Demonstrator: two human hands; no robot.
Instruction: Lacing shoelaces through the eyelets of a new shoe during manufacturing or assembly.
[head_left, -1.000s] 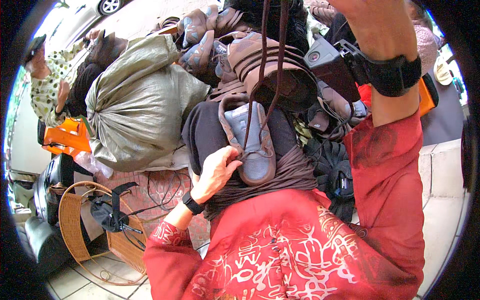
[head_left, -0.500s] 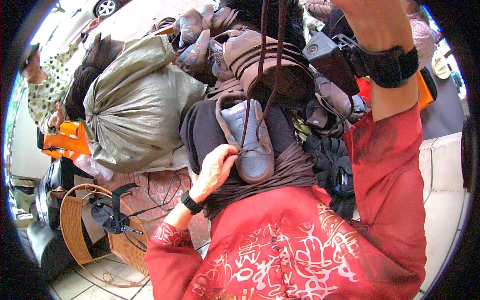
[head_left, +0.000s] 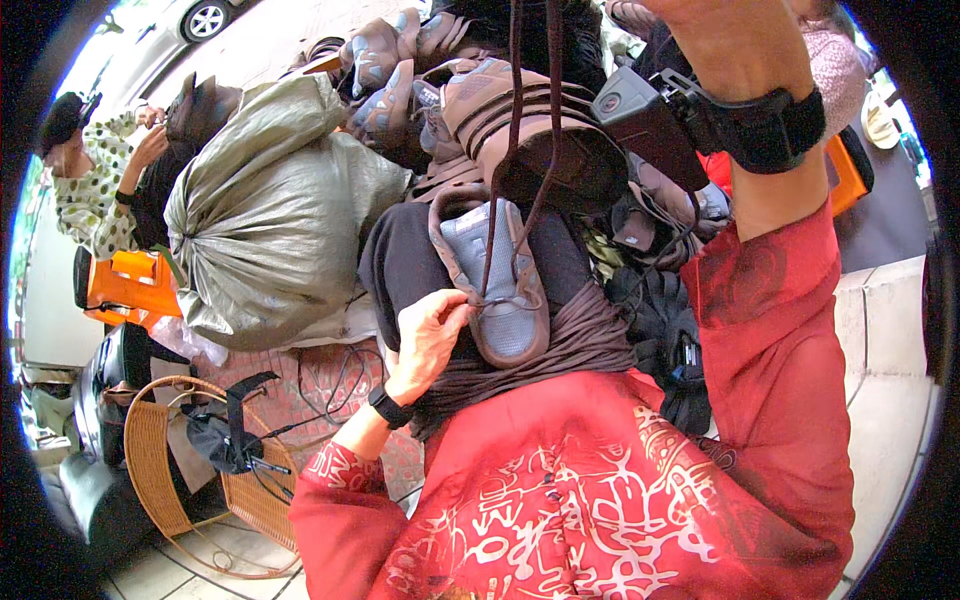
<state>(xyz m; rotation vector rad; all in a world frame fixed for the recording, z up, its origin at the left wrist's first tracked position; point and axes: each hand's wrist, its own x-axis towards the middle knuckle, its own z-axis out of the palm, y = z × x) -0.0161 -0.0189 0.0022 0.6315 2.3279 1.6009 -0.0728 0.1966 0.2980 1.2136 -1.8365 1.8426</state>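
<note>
A brown shoe with a grey-blue tongue and toe (head_left: 510,330) lies on my lap, toe toward me. Dark brown shoelaces (head_left: 552,120) rise from its eyelets in two strands and leave the view at the top. My left hand (head_left: 430,335) is closed at the shoe's left side, thumb and forefinger pinching the lace beside the lower eyelets. High at the upper right, my right arm is raised; only the base of my right hand (head_left: 690,8) shows, its fingers beyond the edge. A bundle of brown laces (head_left: 585,335) drapes across my lap.
Beyond my knees are stacked brown shoes (head_left: 500,110). A large grey-green sack (head_left: 270,220) stands at left, near a person in a dotted top (head_left: 105,190). A wicker chair (head_left: 160,460) is at lower left. A black strapped device (head_left: 640,115) sits at my right wrist.
My left hand keeps its pinch beside the shoe, and my raised right arm has shifted slightly left. The person at left has brought both hands together near a dark shoe.
</note>
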